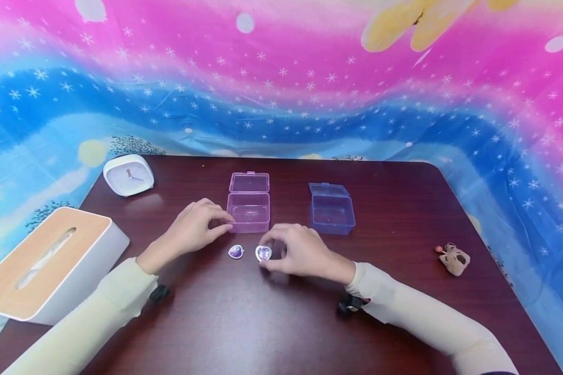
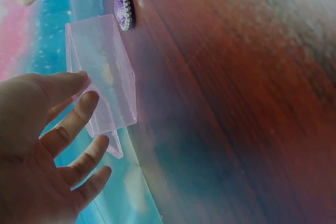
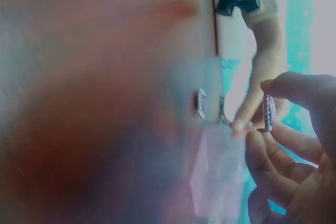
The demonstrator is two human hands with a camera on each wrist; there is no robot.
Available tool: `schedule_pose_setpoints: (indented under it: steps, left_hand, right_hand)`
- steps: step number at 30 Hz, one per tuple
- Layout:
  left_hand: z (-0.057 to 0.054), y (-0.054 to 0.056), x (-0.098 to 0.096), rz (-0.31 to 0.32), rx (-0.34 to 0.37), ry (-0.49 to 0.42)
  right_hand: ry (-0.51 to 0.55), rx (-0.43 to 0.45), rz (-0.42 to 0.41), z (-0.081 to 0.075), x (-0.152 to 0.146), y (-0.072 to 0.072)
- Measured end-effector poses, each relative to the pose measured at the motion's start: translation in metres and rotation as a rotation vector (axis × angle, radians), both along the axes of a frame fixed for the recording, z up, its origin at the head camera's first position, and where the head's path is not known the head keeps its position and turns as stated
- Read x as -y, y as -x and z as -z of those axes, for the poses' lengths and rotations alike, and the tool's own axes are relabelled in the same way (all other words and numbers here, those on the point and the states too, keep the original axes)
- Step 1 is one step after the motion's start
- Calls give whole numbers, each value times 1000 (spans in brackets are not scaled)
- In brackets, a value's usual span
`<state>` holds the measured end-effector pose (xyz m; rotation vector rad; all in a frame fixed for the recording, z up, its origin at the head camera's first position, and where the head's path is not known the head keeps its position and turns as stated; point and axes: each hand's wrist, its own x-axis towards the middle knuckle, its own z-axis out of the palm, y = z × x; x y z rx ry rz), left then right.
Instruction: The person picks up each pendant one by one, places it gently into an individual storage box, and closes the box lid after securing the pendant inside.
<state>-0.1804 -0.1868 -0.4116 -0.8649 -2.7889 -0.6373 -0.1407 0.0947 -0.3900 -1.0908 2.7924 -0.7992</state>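
My right hand (image 1: 302, 250) pinches a heart-shaped purple gem (image 1: 264, 253) with a beaded silver edge between thumb and fingertips. The right wrist view shows this held gem (image 3: 269, 113) edge-on, raised off the table. A second purple heart gem (image 1: 236, 252) lies on the table to its left. My left hand (image 1: 194, 224) is at the left front corner of the pink clear box (image 1: 248, 227), its fingers loosely bent. Thumb and index fingertips are at the box wall; whether they press on it is hard to tell. The pink box stands with its lid up.
Right of the pink box stands a blue clear box (image 1: 333, 229), lid raised. A white clock (image 1: 129, 175) and a wood-topped tissue box (image 1: 82, 255) are at the left. A small brown plush charm (image 1: 454, 260) lies at the right. A patterned cloth (image 1: 281, 104) hangs behind the table.
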Motion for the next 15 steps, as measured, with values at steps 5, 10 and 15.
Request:
schedule_pose_setpoints:
  steps: [5,10,15]
  left_hand:
    - [0,0,1,4,-5,-3]
    - [-1,0,0,3,-5,1]
    - [-1,-1,1,1,1,6]
  right_hand:
    - [85,37,13,-11,-2,20]
    - [136,51,17,-16,-3,41]
    - [162,57,13,-15,-1,58]
